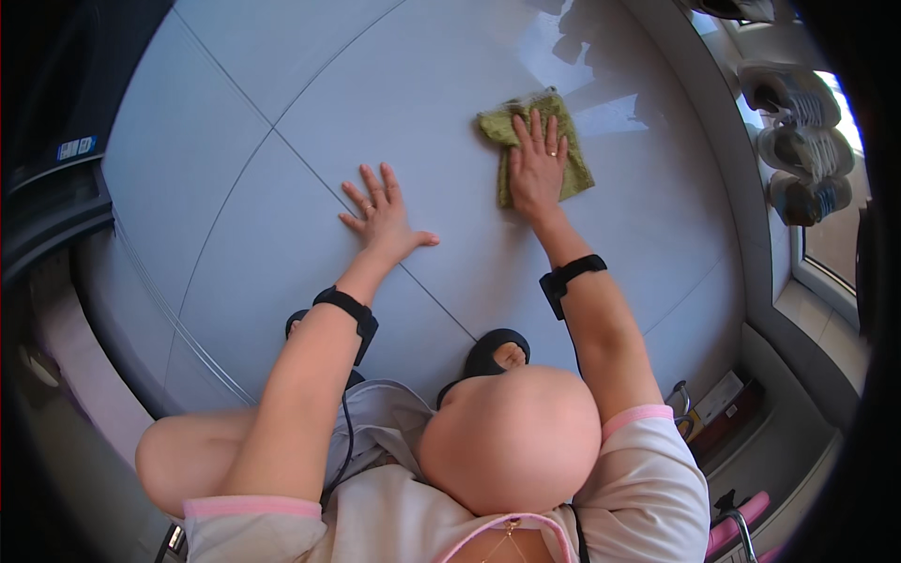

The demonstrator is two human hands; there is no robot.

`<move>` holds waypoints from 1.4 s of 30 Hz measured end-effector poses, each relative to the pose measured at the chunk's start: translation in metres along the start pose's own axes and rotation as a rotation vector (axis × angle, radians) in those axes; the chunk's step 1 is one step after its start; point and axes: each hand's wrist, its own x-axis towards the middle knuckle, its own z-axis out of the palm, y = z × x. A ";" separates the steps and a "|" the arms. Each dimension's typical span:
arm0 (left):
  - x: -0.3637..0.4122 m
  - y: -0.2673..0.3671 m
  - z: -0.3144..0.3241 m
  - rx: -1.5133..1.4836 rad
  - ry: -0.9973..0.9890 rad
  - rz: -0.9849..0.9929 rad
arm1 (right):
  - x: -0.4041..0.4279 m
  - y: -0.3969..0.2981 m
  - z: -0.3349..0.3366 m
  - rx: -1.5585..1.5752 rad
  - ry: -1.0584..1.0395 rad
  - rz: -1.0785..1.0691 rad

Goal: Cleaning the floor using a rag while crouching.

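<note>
Spread over a folded green cloth (578, 169), my right hand (538, 169) presses it flat against the pale tiled floor (408, 91). The cloth's upper left part is bunched and folded over. My left hand (383, 218) rests on the bare tile to the left, fingers apart, beside a grout line, with nothing in it. A black strap with a small box sits on each forearm. My knees are bent, and a black slipper (486, 352) shows on the floor beyond one of them.
Several shoes (799, 151) stand along the right by a window. At the left is a dark appliance (63, 91) with a label. Low at the right, boxes (718, 408) lie in a recess near a pink-handled item (739, 521). A clear line or strip (176, 317) runs along the left floor.
</note>
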 end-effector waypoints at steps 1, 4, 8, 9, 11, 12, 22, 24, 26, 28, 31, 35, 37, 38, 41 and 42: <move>0.000 0.001 0.000 -0.003 0.001 -0.004 | 0.000 0.002 0.003 0.184 0.031 -0.002; -0.001 -0.002 -0.001 -0.008 0.002 0.002 | 0.004 0.015 -0.017 0.893 -0.090 0.345; -0.001 -0.004 -0.001 -0.005 0.024 0.006 | -0.002 -0.011 -0.023 0.688 -0.335 0.328; 0.000 -0.004 -0.002 0.002 0.017 -0.004 | -0.003 -0.029 -0.021 0.104 -0.238 0.009; -0.001 0.001 -0.005 -0.007 0.009 0.000 | -0.010 -0.052 -0.019 0.008 -0.211 -0.039; -0.002 0.004 -0.005 -0.016 0.000 -0.002 | -0.015 -0.058 -0.019 -0.084 -0.188 -0.090; 0.000 -0.001 -0.001 -0.003 -0.011 -0.012 | -0.123 0.017 -0.047 -0.156 -0.332 -0.012; -0.001 -0.003 -0.005 0.014 -0.022 -0.046 | -0.136 0.066 -0.051 -0.277 -0.222 0.180; 0.000 -0.001 -0.007 0.017 -0.029 -0.037 | -0.126 0.112 -0.054 -0.340 -0.075 0.434; 0.000 0.002 -0.004 0.026 -0.044 -0.021 | -0.089 0.131 -0.046 -0.369 0.035 0.682; 0.005 0.010 -0.001 0.067 -0.036 -0.023 | -0.014 0.116 -0.033 -0.497 0.125 0.716; 0.007 0.005 0.009 0.121 0.035 -0.035 | 0.055 0.027 0.012 -0.159 0.043 0.332; 0.008 -0.007 0.013 0.113 0.041 -0.036 | 0.043 -0.029 0.020 0.140 -0.043 0.203; 0.008 -0.008 0.012 0.102 0.038 -0.042 | 0.028 -0.045 0.012 0.125 -0.006 0.018; 0.007 -0.006 0.011 0.100 0.045 0.001 | -0.019 -0.023 0.004 0.099 -0.033 -0.163; 0.009 -0.005 0.014 0.112 0.031 0.030 | -0.035 0.000 -0.002 0.053 -0.044 -0.102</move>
